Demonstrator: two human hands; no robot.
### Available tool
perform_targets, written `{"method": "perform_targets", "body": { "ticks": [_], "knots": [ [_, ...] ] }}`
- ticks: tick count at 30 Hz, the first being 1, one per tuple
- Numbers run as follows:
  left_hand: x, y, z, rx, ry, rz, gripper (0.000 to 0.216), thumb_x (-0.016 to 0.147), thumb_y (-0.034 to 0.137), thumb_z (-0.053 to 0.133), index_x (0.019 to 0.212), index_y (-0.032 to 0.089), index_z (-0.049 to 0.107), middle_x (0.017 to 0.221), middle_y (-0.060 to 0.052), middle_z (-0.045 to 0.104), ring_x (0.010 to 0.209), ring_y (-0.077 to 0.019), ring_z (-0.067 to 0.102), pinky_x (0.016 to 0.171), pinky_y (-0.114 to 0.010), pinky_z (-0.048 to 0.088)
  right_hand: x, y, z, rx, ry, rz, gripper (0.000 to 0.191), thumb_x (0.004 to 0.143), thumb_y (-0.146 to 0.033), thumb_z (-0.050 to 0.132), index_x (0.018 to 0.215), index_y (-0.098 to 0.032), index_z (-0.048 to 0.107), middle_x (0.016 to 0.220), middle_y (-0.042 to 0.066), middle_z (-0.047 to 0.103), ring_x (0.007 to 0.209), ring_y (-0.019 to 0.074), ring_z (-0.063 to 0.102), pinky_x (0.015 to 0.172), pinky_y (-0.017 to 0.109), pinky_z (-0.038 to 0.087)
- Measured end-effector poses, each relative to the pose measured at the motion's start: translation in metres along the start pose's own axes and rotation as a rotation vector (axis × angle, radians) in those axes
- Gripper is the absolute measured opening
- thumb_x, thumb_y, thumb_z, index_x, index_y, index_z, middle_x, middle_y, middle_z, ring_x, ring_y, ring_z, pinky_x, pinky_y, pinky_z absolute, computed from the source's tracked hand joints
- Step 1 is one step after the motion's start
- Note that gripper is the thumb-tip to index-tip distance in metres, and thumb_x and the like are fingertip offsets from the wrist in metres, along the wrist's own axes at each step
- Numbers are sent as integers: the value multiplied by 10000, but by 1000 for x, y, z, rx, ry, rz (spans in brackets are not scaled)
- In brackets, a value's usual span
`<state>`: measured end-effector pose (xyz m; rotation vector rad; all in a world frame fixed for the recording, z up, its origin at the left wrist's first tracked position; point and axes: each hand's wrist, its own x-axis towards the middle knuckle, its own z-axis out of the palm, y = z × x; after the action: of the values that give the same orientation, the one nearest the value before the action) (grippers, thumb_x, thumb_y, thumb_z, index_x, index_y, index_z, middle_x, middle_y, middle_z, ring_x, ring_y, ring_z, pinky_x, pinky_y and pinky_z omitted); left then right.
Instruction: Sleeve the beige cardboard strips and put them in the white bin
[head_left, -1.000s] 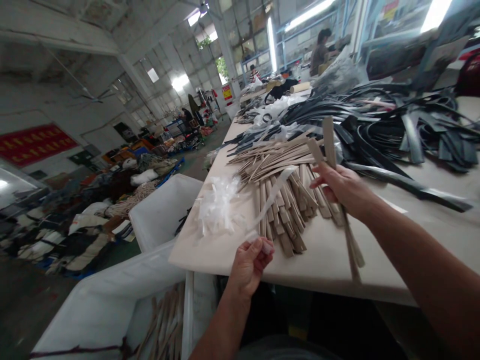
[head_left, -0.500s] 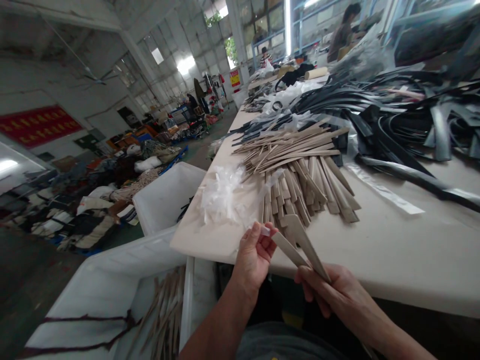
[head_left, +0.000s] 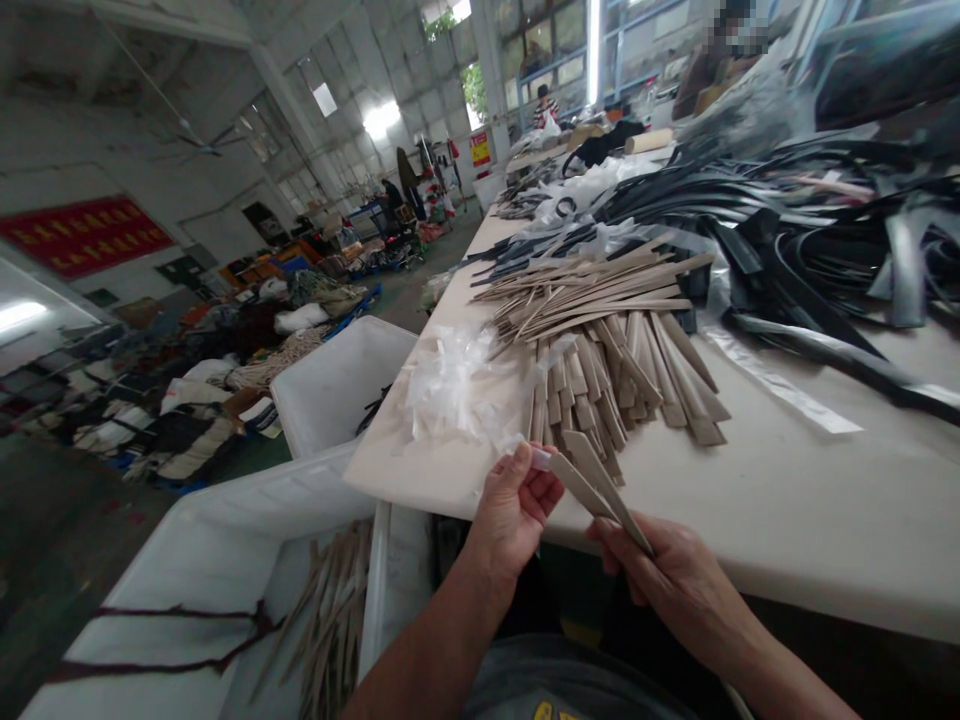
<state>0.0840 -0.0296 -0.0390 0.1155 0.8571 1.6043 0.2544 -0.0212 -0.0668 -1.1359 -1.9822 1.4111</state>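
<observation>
both hands now low, at the near edge of the table (head_left: pixel 787 540), in front of the body. a second ago the right hand (head_left: pixel 667 580) was up over the pile, lifting tan strips; it has since come down and now holds a pair of tan strips (head_left: pixel 600 485), fingers curled round their lower ends, tips pointing up and left. the left hand (head_left: pixel 514 510) has barely moved — it pinches a small clear film tab (head_left: pixel 538 458) between thumb and forefinger, right at the top end of the held strips. a second ago a long clear ribbon trailed from that hand toward the pile; now only the short tab shows.

judgement: the film looks to be at the start of a peel from the strip end — hands brought together for that, not yet pulled apart.

surroundings: pile of tan strips (head_left: pixel 615 340) on the table, well beyond the hands; crumpled clear film (head_left: pixel 457 385) just left of it; black strips (head_left: pixel 810 230) heaped further back. white bin (head_left: pixel 195 570) below the table's left corner, more tan strips lying in it.
</observation>
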Motion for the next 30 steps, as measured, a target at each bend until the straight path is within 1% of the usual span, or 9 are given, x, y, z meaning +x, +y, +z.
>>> {"method": "perform_targets", "body": {
  "ticks": [6, 10, 13, 17, 20, 22, 25, 27, 30],
  "knots": [
    [-2, -12, -4, 53, -37, 34, 303, 594, 326, 854, 738, 143, 660, 729, -21, 706, 665, -135, 666, 657, -248, 537, 8, -6, 2, -66, -34, -1, 482, 920, -576, 354, 643, -206, 492, 525, -18, 494, 436, 127, 475, 442, 233, 359],
    [-5, -14, -5, 146, -104, 110, 248, 646, 307, 823, 713, 121, 674, 693, -29, 692, 646, -120, 647, 680, -244, 524, 9, -8, 3, 101, -159, 46, 529, 913, -615, 356, 675, -184, 551, 545, -10, 523, 444, 119, 489, 445, 223, 370],
    [-3, -7, -9, 173, -59, 189, 268, 642, 332, 820, 754, 120, 699, 705, -35, 699, 646, -123, 642, 708, -259, 521, 0, -2, 5, 184, -239, 99, 558, 900, -648, 360, 748, -170, 606, 651, 28, 610, 505, 132, 547, 478, 227, 424],
    [-7, -14, -16, 231, -30, 205, 286, 635, 353, 820, 763, 121, 710, 724, -38, 699, 664, -123, 633, 696, -242, 497, -10, 4, 7, 134, -191, 115, 570, 898, -661, 343, 849, -174, 635, 651, 25, 632, 507, 143, 576, 479, 229, 441],
    [-16, -30, -19, 347, -231, 53, 295, 734, 384, 734, 761, 92, 709, 580, -25, 630, 519, -114, 573, 538, -226, 445, -6, 2, 8, 81, -139, 75, 607, 906, -663, 300, 717, -176, 610, 551, 13, 588, 477, 143, 559, 475, 232, 428],
    [-17, -33, -18, 352, -308, 8, 321, 759, 405, 702, 820, 91, 714, 573, -26, 623, 469, -116, 547, 476, -227, 412, -2, 1, 8, 57, -125, 47, 618, 912, -659, 287, 668, -180, 592, 522, 9, 570, 471, 141, 553, 482, 233, 426],
    [-13, -23, -15, 252, -182, 193, 321, 709, 373, 758, 918, 134, 719, 842, -63, 706, 685, -134, 623, 645, -236, 481, 3, 0, 11, 79, -151, 44, 573, 920, -640, 307, 796, -182, 627, 590, 5, 613, 481, 138, 565, 487, 233, 437],
    [-11, -19, -16, 241, -111, 278, 263, 706, 341, 768, 865, 136, 723, 864, -59, 708, 747, -125, 623, 728, -229, 479, 5, 0, 12, 67, -147, 38, 560, 924, -630, 314, 780, -186, 624, 597, 4, 619, 488, 139, 566, 495, 234, 439],
    [-11, -24, -20, 322, -211, 142, 263, 767, 367, 706, 813, 108, 703, 631, -29, 645, 505, -103, 555, 526, -224, 446, 7, -2, 13, 11, -94, -16, 596, 923, -635, 289, 644, -195, 579, 540, 6, 584, 487, 146, 553, 506, 242, 427]
  ]
}}
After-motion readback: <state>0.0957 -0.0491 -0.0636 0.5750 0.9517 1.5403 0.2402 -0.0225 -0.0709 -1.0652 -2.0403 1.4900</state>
